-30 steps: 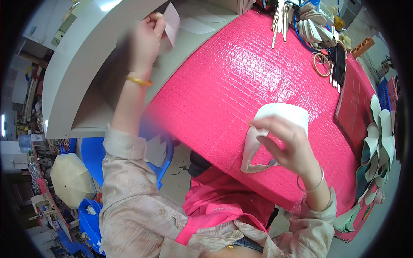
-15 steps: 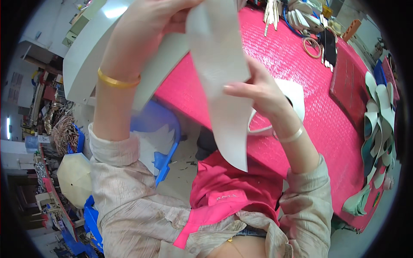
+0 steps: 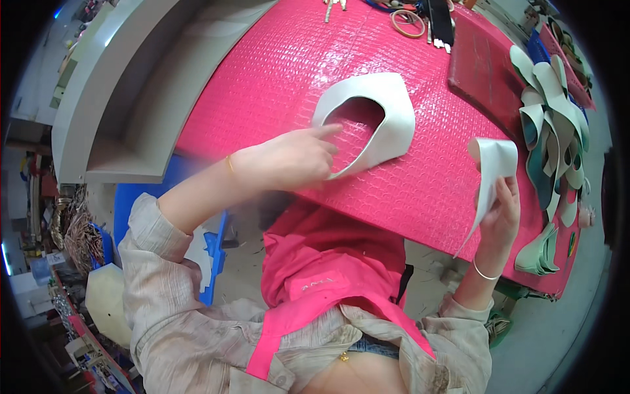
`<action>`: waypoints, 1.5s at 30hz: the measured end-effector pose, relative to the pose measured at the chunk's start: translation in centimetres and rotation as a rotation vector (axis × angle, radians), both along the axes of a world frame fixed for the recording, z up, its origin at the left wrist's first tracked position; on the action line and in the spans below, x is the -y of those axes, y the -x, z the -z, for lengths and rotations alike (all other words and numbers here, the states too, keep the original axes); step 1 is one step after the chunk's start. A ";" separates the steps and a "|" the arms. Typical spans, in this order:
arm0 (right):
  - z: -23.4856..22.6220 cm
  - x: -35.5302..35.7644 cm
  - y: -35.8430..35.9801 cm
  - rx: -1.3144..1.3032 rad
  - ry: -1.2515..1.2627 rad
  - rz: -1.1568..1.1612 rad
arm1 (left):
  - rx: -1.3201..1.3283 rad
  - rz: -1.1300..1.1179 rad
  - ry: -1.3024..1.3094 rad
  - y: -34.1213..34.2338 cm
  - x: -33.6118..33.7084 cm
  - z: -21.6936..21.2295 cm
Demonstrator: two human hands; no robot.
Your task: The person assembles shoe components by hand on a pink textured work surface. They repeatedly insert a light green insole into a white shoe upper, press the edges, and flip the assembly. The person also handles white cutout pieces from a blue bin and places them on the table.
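My right hand (image 3: pixel 502 213) is closed on a white, flexible cut piece (image 3: pixel 495 164) that looks like leather, held up over the right side of the pink table. The piece bends over at the top and tapers to a point below. On the table in front of me lies a second white piece (image 3: pixel 394 125), curved round a large oval opening, much like a shoe upper. My left hand (image 3: pixel 292 161) is at its left edge, the index finger stretched over the opening and the other fingers loosely bent. Nothing shows in this hand; its thumb is hidden.
The table (image 3: pixel 262 98) has a pink textured cover. A dark red board (image 3: pixel 485 72) and a pile of white and green cut pieces (image 3: pixel 554 131) lie on the right. A tape roll (image 3: pixel 408 23) sits at the back. A grey raised housing (image 3: pixel 125 85) stands on the left.
Both hands were on the white piece, held up in front of me. My right hand has carried it right and down; my left hand has let go and moved down to the piece on the table.
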State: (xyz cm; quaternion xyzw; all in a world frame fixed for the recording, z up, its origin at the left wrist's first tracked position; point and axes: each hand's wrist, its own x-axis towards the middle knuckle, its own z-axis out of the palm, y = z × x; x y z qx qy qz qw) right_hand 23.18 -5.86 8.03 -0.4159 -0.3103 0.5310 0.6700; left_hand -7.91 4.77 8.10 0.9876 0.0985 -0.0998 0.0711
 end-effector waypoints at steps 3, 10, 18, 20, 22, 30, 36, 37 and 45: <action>-0.2 -1.4 1.0 0.029 -0.150 -0.011 | 0.191 -0.193 0.439 -2.7 -0.9 -1.1; -2.4 -5.4 5.4 0.128 -0.392 0.133 | 1.162 -0.572 1.206 -8.5 -1.0 -2.1; -2.2 -6.5 7.6 0.350 -0.435 0.181 | 1.192 -0.554 1.602 -9.4 0.4 -2.6; -2.5 -6.3 7.9 0.371 -0.443 0.200 | 1.215 -0.573 1.628 -9.3 0.7 -2.7; -2.5 -6.2 8.2 0.378 -0.449 0.213 | 1.273 -0.627 1.625 -9.3 1.0 -2.9; -2.3 -6.0 8.9 0.441 -0.456 0.239 | 1.318 -0.668 1.507 -9.4 1.6 -3.5; -2.2 -5.6 9.6 0.485 -0.519 0.307 | 1.348 -0.739 1.300 -10.4 -0.2 -4.8; -1.9 -5.2 9.6 0.461 -0.493 0.294 | 1.352 -0.736 1.285 -10.5 -0.9 -5.3; -0.6 -5.3 9.3 0.476 -0.431 0.362 | 1.255 -0.749 1.505 -11.8 -2.6 -8.3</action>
